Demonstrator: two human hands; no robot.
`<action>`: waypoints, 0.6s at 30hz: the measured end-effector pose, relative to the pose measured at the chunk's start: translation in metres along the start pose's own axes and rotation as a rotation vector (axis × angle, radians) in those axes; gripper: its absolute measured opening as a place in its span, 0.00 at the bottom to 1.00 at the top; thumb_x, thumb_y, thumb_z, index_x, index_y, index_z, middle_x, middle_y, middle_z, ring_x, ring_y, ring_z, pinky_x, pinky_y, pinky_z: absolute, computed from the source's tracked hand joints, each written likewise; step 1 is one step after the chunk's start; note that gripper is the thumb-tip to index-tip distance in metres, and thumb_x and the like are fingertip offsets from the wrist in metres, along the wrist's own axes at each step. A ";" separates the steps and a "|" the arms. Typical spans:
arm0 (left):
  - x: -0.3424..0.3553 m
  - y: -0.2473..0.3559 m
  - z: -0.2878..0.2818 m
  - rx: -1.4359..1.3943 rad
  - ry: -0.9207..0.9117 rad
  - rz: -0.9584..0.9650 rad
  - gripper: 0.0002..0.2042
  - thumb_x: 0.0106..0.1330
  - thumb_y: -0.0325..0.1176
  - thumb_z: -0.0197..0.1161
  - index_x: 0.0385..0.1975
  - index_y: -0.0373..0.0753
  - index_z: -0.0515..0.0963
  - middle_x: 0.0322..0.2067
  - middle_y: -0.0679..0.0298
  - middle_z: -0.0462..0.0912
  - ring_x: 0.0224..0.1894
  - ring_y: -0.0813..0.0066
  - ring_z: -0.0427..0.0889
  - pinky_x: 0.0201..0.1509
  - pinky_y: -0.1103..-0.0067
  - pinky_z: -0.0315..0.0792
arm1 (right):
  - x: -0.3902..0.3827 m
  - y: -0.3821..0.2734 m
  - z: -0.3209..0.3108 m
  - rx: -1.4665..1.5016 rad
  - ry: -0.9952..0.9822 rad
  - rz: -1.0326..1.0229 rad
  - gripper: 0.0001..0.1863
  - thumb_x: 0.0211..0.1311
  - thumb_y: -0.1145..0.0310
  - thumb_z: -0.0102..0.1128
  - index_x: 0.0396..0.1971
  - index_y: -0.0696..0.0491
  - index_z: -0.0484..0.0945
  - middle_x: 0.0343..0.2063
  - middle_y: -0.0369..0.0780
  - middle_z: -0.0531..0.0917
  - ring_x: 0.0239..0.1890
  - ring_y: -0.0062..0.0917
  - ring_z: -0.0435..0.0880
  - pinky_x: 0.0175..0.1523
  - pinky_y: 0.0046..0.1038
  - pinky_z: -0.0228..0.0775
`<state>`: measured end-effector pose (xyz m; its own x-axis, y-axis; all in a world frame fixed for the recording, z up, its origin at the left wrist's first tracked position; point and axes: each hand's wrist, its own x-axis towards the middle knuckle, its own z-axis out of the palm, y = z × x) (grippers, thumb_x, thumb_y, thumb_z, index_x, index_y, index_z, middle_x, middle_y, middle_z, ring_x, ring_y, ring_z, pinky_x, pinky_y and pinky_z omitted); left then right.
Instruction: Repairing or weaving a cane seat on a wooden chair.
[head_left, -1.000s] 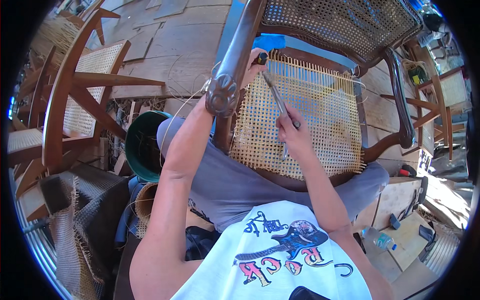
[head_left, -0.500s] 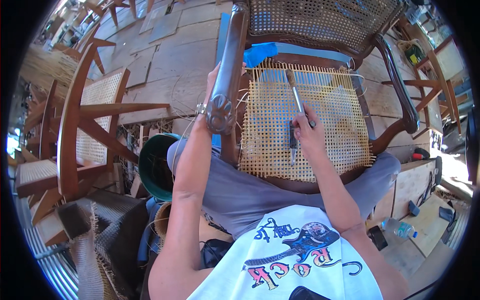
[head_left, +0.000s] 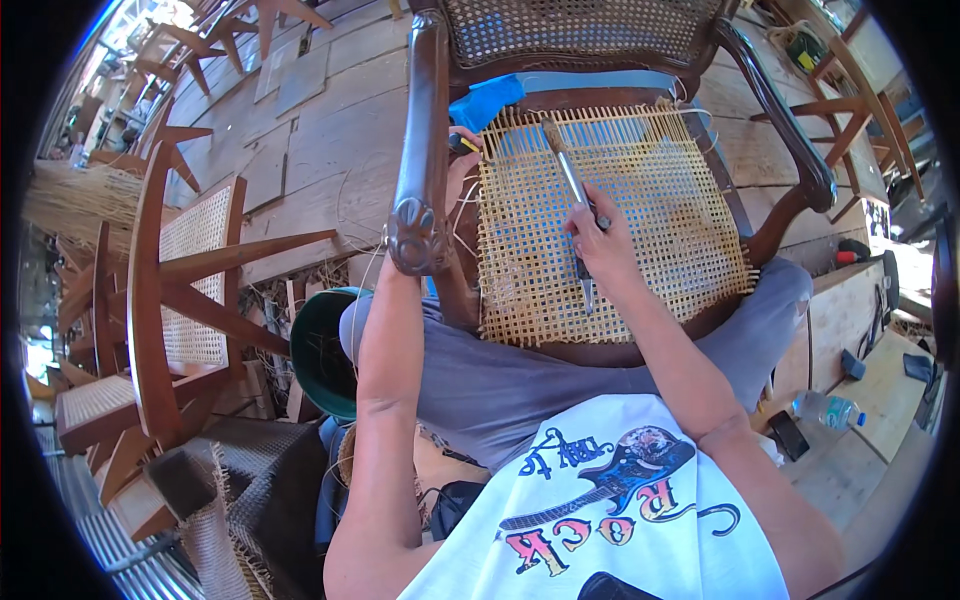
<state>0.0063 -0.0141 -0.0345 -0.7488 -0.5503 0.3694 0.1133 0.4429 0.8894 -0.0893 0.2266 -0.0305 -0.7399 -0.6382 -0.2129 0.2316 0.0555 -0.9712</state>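
Near the centre of the frame, my right hand (head_left: 603, 240) was closed firmly, fingers wrapped round a silver-shafted tool (head_left: 569, 172) with a brown end. That tool slanted toward the upper left, its brown end over the top part of the woven cane seat (head_left: 650, 215). From beneath the same fist a second, slimmer tool (head_left: 586, 292) pointed at the lower edge of the frame, its metal tip over the weave. The seat lay under my right hand and spread out to both sides of it, but I could not tell whether my knuckles touched it.

Left of the upper centre, my left hand (head_left: 459, 172) was at the seat's left edge, partly hidden behind the dark wooden armrest (head_left: 425, 130). Its fingers and thumb pinched a small black-and-yellow thing (head_left: 463, 144). A blue cloth (head_left: 487, 100) lay just above it, and a green bucket (head_left: 325, 350) stood in the lower left.
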 end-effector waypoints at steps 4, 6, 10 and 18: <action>-0.001 -0.006 -0.001 -0.024 -0.033 -0.037 0.11 0.67 0.18 0.59 0.47 0.37 0.71 0.43 0.65 0.80 0.43 0.81 0.78 0.50 0.83 0.73 | 0.001 -0.005 0.006 -0.035 0.015 -0.034 0.24 0.72 0.64 0.54 0.64 0.55 0.66 0.26 0.33 0.76 0.23 0.11 0.69 0.26 0.15 0.60; 0.004 -0.009 -0.001 0.173 -0.079 0.081 0.11 0.67 0.17 0.58 0.46 0.37 0.71 0.42 0.65 0.79 0.43 0.82 0.77 0.50 0.83 0.72 | 0.003 -0.006 0.001 -0.226 -0.310 -0.067 0.23 0.72 0.65 0.54 0.63 0.55 0.67 0.25 0.32 0.76 0.23 0.11 0.69 0.26 0.16 0.61; 0.002 0.025 0.007 0.033 0.094 0.052 0.08 0.65 0.21 0.62 0.41 0.38 0.76 0.40 0.66 0.80 0.40 0.80 0.77 0.47 0.82 0.71 | -0.001 0.003 0.002 -0.172 -0.163 -0.126 0.22 0.73 0.66 0.53 0.63 0.56 0.68 0.24 0.32 0.76 0.23 0.11 0.69 0.26 0.16 0.62; 0.006 0.006 0.007 0.042 -0.020 0.010 0.08 0.65 0.20 0.61 0.42 0.36 0.75 0.38 0.63 0.79 0.41 0.79 0.76 0.49 0.82 0.70 | 0.009 -0.002 0.014 -0.161 -0.022 -0.214 0.22 0.71 0.67 0.52 0.62 0.57 0.69 0.25 0.33 0.77 0.24 0.12 0.70 0.30 0.17 0.65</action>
<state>-0.0024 -0.0099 -0.0289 -0.7605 -0.5320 0.3724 0.0937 0.4776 0.8736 -0.0880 0.2101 -0.0292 -0.7471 -0.6648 -0.0005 -0.0329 0.0378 -0.9987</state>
